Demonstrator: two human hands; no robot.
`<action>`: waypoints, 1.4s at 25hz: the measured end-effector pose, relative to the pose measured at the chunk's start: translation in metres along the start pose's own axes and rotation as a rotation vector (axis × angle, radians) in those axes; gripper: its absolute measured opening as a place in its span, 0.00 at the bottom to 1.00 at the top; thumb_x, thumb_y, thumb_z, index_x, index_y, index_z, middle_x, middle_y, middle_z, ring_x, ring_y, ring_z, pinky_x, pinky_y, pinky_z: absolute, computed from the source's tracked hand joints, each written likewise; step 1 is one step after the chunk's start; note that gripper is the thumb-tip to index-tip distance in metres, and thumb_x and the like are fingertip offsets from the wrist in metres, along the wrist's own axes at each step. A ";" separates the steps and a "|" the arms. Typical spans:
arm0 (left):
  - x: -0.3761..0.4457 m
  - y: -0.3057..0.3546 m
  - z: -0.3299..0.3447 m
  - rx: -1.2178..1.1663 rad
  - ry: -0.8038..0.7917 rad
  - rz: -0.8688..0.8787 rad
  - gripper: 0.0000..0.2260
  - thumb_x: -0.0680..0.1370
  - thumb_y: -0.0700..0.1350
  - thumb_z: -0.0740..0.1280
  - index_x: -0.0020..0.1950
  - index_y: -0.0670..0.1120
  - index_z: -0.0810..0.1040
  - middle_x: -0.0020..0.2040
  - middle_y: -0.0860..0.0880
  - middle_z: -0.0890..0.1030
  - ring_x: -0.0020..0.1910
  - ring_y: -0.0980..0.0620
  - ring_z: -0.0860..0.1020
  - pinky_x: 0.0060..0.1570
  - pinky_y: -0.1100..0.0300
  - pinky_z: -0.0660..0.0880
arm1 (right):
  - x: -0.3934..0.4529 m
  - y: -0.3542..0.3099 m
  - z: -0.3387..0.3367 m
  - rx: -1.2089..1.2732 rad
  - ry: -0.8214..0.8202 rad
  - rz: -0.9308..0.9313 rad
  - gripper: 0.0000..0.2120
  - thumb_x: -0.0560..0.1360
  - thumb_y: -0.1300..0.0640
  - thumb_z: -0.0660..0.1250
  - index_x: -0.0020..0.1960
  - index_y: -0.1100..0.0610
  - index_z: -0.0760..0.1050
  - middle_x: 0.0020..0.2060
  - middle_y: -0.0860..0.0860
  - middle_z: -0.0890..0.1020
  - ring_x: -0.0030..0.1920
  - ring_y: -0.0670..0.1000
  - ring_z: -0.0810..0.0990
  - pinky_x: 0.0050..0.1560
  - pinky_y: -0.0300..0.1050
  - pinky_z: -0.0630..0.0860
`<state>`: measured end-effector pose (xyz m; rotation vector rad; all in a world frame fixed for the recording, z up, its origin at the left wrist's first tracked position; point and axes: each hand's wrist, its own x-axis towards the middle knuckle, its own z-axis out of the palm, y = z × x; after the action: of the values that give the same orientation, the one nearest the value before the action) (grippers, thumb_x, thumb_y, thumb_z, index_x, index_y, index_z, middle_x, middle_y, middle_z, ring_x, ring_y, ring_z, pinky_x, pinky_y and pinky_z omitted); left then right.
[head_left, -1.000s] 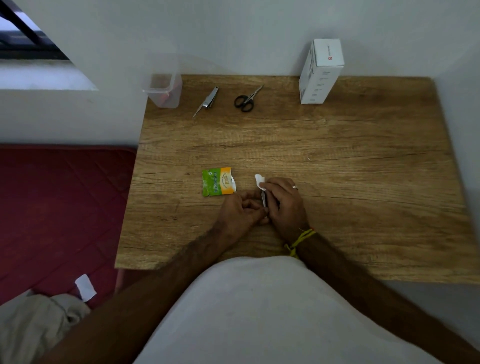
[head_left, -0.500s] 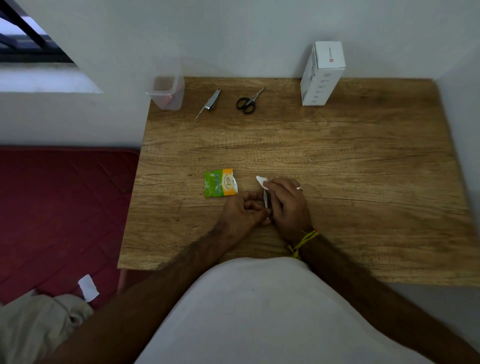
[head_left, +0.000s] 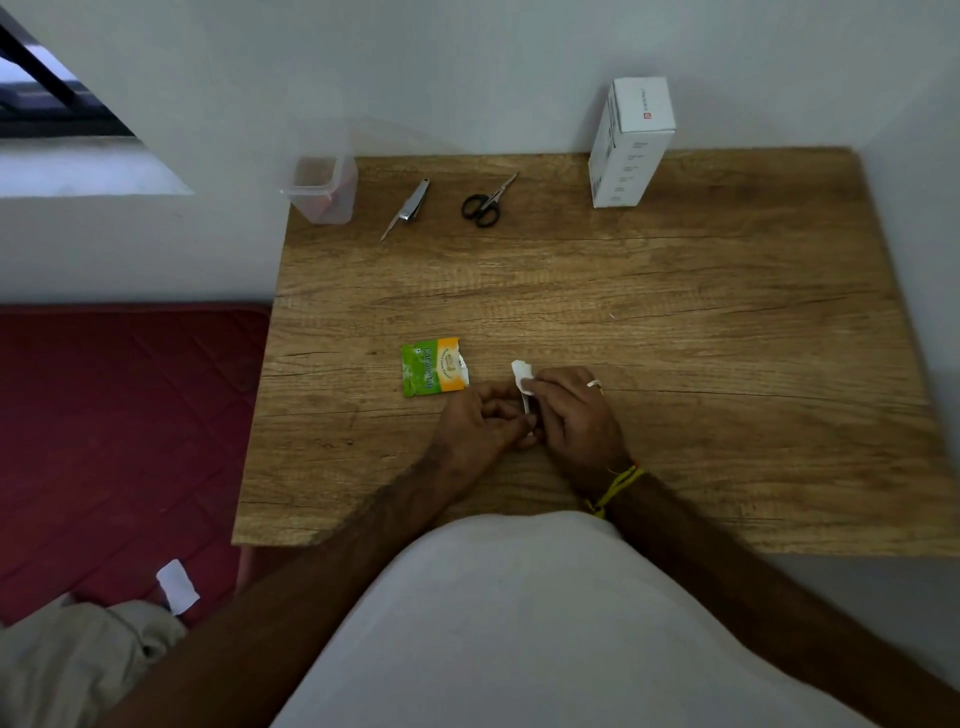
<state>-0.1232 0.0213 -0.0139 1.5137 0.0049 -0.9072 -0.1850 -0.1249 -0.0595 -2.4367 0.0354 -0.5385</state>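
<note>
Pinching a small white strip (head_left: 522, 378) between curled fingers, the left hand (head_left: 478, 422) and right hand (head_left: 577, 415) meet at the near middle of the wooden table (head_left: 701, 338). A torn green-and-orange sachet (head_left: 434, 366) lies just left. A clear plastic container (head_left: 323, 191), nail clipper (head_left: 410, 207), scissors (head_left: 483, 206) and white box (head_left: 631, 143) line the far edge by the pale wall (head_left: 467, 67). A red mattress (head_left: 119, 415) lies to the left.

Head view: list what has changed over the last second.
Nothing visibly moved. The right hand and left hand still pinch the small white piece between them over the table. The torn green sachet, scissors, nail clipper, white box and clear container lie where they were; only the camera shifted slightly.
</note>
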 end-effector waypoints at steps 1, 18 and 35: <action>0.001 -0.001 0.000 0.002 0.002 -0.003 0.16 0.75 0.32 0.72 0.61 0.37 0.77 0.42 0.43 0.85 0.40 0.49 0.85 0.43 0.60 0.82 | -0.001 0.000 0.000 -0.003 0.006 0.004 0.14 0.78 0.63 0.60 0.57 0.64 0.81 0.51 0.58 0.82 0.52 0.55 0.77 0.56 0.47 0.71; -0.005 0.004 0.004 0.038 0.001 0.043 0.13 0.75 0.30 0.71 0.58 0.40 0.78 0.41 0.42 0.84 0.38 0.52 0.85 0.39 0.63 0.81 | -0.010 0.000 -0.006 -0.013 -0.017 -0.079 0.10 0.79 0.64 0.63 0.55 0.64 0.81 0.51 0.57 0.81 0.52 0.56 0.77 0.55 0.48 0.73; 0.000 -0.001 0.004 0.058 0.011 0.034 0.17 0.74 0.32 0.72 0.62 0.38 0.77 0.43 0.40 0.85 0.41 0.47 0.85 0.42 0.60 0.82 | -0.007 -0.009 -0.022 0.251 -0.043 0.210 0.09 0.76 0.66 0.67 0.53 0.59 0.83 0.48 0.52 0.82 0.50 0.50 0.79 0.53 0.50 0.77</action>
<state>-0.1257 0.0184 -0.0138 1.5684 -0.0397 -0.8787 -0.2011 -0.1294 -0.0416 -2.1671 0.1922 -0.3725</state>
